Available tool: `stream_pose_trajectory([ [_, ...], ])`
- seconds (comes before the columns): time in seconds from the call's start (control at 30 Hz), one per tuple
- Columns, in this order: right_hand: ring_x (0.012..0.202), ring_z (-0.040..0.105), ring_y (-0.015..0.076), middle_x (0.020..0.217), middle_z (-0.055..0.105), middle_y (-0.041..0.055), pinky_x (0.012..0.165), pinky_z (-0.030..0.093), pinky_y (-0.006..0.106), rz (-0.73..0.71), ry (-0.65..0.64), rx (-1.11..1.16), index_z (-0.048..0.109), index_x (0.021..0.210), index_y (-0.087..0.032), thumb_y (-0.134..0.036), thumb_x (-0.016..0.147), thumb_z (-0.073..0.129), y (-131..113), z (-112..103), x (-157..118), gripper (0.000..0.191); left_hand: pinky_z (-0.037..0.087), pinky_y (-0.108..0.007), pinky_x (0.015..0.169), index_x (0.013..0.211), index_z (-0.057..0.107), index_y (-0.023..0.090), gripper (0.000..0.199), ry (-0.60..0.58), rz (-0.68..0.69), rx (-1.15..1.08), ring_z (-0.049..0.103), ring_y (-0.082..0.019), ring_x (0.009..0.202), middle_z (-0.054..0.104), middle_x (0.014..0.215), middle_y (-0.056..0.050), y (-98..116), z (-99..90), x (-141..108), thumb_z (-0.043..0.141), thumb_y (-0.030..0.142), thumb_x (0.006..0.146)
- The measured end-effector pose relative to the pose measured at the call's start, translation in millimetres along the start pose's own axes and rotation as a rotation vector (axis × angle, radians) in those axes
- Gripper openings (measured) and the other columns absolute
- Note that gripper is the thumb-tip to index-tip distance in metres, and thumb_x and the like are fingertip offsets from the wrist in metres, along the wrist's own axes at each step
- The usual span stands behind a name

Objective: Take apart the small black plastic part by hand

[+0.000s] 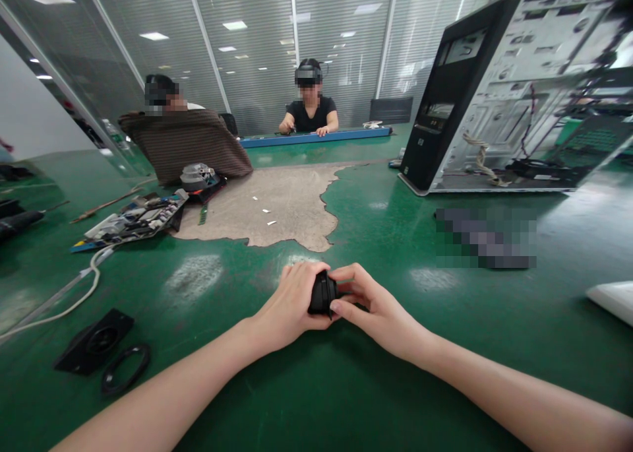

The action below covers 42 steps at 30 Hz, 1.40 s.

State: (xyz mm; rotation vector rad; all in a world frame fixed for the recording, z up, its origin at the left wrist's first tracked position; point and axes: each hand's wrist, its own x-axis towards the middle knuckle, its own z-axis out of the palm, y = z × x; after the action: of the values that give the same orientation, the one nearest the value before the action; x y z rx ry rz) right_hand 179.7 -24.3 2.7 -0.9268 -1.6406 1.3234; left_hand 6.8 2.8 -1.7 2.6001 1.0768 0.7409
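Note:
A small black cylindrical part with a raised rim (322, 295) is held between both hands just above the green tabletop, at the middle of the view. My left hand (295, 305) wraps around its left side, with the fingers over the back. From the right, the fingertips and thumb of my right hand (374, 305) pinch its rimmed end. The side inside my left palm is hidden. On the table to the left lie a black square plate with a round centre (96, 340) and a black ring (125, 369).
Beyond my hands is a bare brown patch (291, 201) with paper scraps. Circuit boards (141, 218) and a brown cloth-covered object (185, 142) stand left, an open computer case (459, 102) right. Two people (310, 109) sit across; a white cable (91, 277) runs along the left.

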Motion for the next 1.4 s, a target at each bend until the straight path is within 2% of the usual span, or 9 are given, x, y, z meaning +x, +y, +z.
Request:
stream_pose_trajectory([
  [0.13,0.09,0.057,0.0145,0.095,0.054,0.0022,0.078,0.05,0.031,-0.013,-0.003,0.004,0.044,0.095,-0.022,-0.023,0.08,0.055,3.5,-0.6,-1.3,0.019,0.035,-0.037,0.079,0.112,0.033,0.022,0.056,0.002,0.0,0.008,0.048,-0.023,0.092,0.05,0.104,-0.006,-0.5,0.5,-0.4,0.064,0.025,0.066],
  [0.27,0.082,0.058,0.0136,0.089,0.055,0.0011,0.072,0.052,0.031,0.016,-0.001,0.047,0.043,0.094,-0.022,-0.027,0.081,0.052,5.1,0.0,-0.6,0.017,0.035,-0.037,0.079,0.112,0.033,0.022,0.055,0.013,0.009,0.001,0.049,-0.023,0.092,0.051,0.104,-0.006,-0.8,1.4,-0.7,0.064,0.027,0.067],
  [0.5,0.093,0.056,0.0157,0.099,0.053,0.0034,0.075,0.051,0.03,-0.013,0.032,-0.034,0.045,0.101,-0.022,-0.021,0.081,0.052,3.6,0.8,0.5,0.021,0.035,-0.036,0.079,0.112,0.032,0.022,0.056,0.011,0.015,-0.006,0.049,-0.022,0.09,0.051,0.102,-0.005,-0.8,0.8,0.2,0.065,0.026,0.067],
  [0.63,0.09,0.057,0.0148,0.094,0.054,0.0025,0.074,0.051,0.03,-0.006,-0.014,-0.01,0.045,0.097,-0.021,-0.02,0.082,0.051,3.1,0.0,0.1,0.017,0.035,-0.037,0.079,0.112,0.031,0.022,0.056,-0.006,0.011,0.011,0.048,-0.023,0.091,0.049,0.103,-0.006,0.2,-0.7,0.5,0.065,0.026,0.067],
  [0.77,0.088,0.057,0.0139,0.094,0.054,0.0016,0.077,0.05,0.03,-0.033,-0.001,-0.005,0.045,0.095,-0.021,-0.021,0.079,0.055,2.8,-0.4,-1.2,0.019,0.035,-0.037,0.078,0.112,0.032,0.021,0.056,-0.017,0.009,0.025,0.047,-0.023,0.092,0.049,0.103,-0.006,0.4,-1.0,-0.1,0.064,0.025,0.067],
  [0.93,0.081,0.058,0.0132,0.088,0.054,0.0012,0.072,0.051,0.03,0.005,0.002,0.044,0.044,0.094,-0.021,-0.024,0.081,0.053,5.7,-0.2,-0.3,0.016,0.034,-0.036,0.078,0.111,0.031,0.02,0.056,0.001,0.021,0.019,0.047,-0.022,0.09,0.049,0.103,-0.006,-0.3,0.8,0.0,0.065,0.027,0.067],
  [1.13,0.084,0.056,0.0128,0.097,0.049,0.0021,0.073,0.052,0.029,-0.077,0.022,0.005,0.048,0.095,-0.021,-0.021,0.079,0.055,8.9,-0.7,1.0,0.017,0.034,-0.035,0.078,0.111,0.032,0.021,0.056,-0.011,0.014,0.022,0.047,-0.022,0.09,0.049,0.103,-0.005,-0.1,0.5,0.7,0.066,0.026,0.066],
  [1.23,0.092,0.054,0.0141,0.103,0.047,0.0032,0.077,0.051,0.03,-0.118,0.022,-0.03,0.049,0.094,-0.021,-0.017,0.078,0.055,8.2,-1.4,0.1,0.017,0.034,-0.035,0.078,0.111,0.032,0.02,0.056,-0.014,0.017,0.025,0.047,-0.022,0.09,0.05,0.103,-0.006,-0.3,0.4,0.4,0.065,0.025,0.066],
  [1.4,0.095,0.053,0.0149,0.104,0.046,0.0033,0.08,0.051,0.031,-0.119,0.031,-0.028,0.051,0.091,-0.022,-0.017,0.079,0.054,8.2,-2.1,-1.3,0.014,0.034,-0.035,0.078,0.111,0.031,0.021,0.056,0.004,0.028,0.016,0.048,-0.022,0.091,0.05,0.104,-0.005,-1.4,1.4,0.7,0.065,0.026,0.066],
])
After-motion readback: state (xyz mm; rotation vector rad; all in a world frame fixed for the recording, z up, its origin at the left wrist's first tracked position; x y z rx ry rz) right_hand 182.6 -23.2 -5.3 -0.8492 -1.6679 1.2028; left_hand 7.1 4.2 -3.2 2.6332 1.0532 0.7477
